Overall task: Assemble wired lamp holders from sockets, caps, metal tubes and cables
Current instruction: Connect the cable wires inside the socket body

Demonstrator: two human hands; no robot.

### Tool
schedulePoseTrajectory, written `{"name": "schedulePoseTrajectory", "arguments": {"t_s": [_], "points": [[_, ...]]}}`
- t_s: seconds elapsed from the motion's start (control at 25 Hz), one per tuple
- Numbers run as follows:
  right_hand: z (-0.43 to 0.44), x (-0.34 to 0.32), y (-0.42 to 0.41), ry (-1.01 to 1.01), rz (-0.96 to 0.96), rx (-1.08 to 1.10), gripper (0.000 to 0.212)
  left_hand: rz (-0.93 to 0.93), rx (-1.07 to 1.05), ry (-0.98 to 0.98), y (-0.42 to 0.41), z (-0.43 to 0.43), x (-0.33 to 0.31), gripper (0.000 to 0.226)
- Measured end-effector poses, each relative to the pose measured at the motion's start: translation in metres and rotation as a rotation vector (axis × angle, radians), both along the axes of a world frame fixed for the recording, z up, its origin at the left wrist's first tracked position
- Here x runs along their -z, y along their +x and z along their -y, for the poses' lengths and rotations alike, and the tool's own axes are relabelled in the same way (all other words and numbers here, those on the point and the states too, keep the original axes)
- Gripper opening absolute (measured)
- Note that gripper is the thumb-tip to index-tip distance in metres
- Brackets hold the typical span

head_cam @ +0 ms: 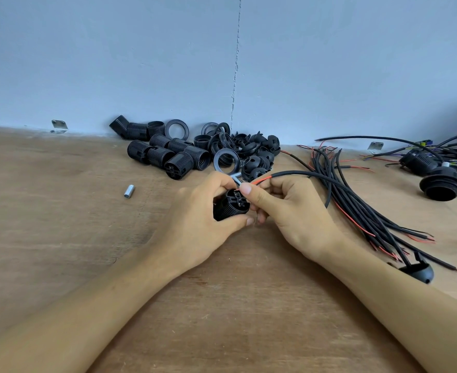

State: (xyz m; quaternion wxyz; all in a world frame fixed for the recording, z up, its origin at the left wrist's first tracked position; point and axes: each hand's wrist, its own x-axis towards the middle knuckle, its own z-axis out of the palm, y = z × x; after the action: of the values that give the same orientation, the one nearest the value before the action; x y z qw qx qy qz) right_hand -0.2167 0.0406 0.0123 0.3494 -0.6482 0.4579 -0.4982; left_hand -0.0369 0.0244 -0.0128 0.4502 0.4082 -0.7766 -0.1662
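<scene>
Socket point(230, 204) in left hand point(200, 219) grip; right hand point(289, 208) pinches cable point(302, 174).

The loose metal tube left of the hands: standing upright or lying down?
Lying down. The metal tube rests on its side on the table, its open lower end facing the camera.

Single head-worn wide-angle view. Looks forward and down across the wooden table point(60, 224) toward the blue wall point(114, 49) at its far side. Sits close, with forearms point(87, 305) entering from the bottom corners and meeting near centre. Near enough to show terminal slots on the socket point(231, 204) gripped by the left hand point(195, 224) and the red wire point(262, 180) pinched by the right hand point(292, 208).
</scene>
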Motion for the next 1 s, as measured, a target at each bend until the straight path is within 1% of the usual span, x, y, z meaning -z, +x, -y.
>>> {"name": "schedulePoseTrajectory", "arguments": {"t_s": [0.36,0.56,0.8,0.88,1.0], "points": [[-0.0005,0.0001,-0.0003,-0.012,-0.004,0.007,0.025,-0.007,0.005,0.003,-0.0003,0.0003,-0.0002,0.04],[-0.0005,0.0013,0.0007,-0.008,-0.046,0.026,0.025,-0.012,0.004,0.008,0.0001,0.0005,0.0009,0.041],[-0.0044,0.0001,0.0015,-0.114,-0.143,0.054,0.019,0.009,-0.017,-0.012,-0.0026,-0.0017,-0.0024,0.039],[-0.0041,0.0007,0.0012,-0.114,-0.131,0.04,0.019,0.012,-0.024,-0.004,-0.003,-0.0022,-0.0035,0.038],[-0.0017,0.0006,0.001,-0.008,-0.029,0.008,0.021,0.009,-0.013,0.013,-0.0026,-0.0029,-0.0035,0.038]]}}
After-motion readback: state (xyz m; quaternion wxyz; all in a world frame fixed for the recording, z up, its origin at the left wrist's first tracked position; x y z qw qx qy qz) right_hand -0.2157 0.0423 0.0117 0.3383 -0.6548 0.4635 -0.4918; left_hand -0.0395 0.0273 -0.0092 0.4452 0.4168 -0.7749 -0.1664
